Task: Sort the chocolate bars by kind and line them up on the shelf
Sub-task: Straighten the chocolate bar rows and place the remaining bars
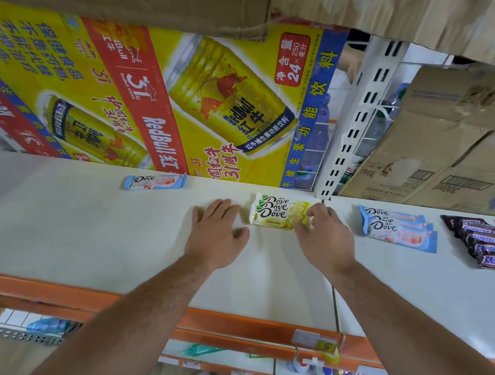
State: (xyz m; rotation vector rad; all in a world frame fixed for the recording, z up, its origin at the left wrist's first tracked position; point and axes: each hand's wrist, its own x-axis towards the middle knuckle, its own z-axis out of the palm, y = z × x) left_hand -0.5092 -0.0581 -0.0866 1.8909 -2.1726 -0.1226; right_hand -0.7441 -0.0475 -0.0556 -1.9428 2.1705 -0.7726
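A small stack of yellow Dove bars (275,211) lies mid-shelf on the white shelf (102,234). My right hand (323,235) grips the stack's right end with curled fingers. My left hand (217,233) rests flat on the shelf just left of the stack, fingers spread, holding nothing. A single blue Dove bar (155,181) lies at the back left against the carton. Three blue Dove bars (398,228) lie overlapped to the right. Dark Snickers bars (484,242) are piled at the far right.
A large yellow Red Bull carton (181,100) stands along the back of the shelf. Brown cardboard boxes (424,142) fill the back right behind a white slotted upright (359,121). An orange shelf edge (245,327) with a price tag runs along the front.
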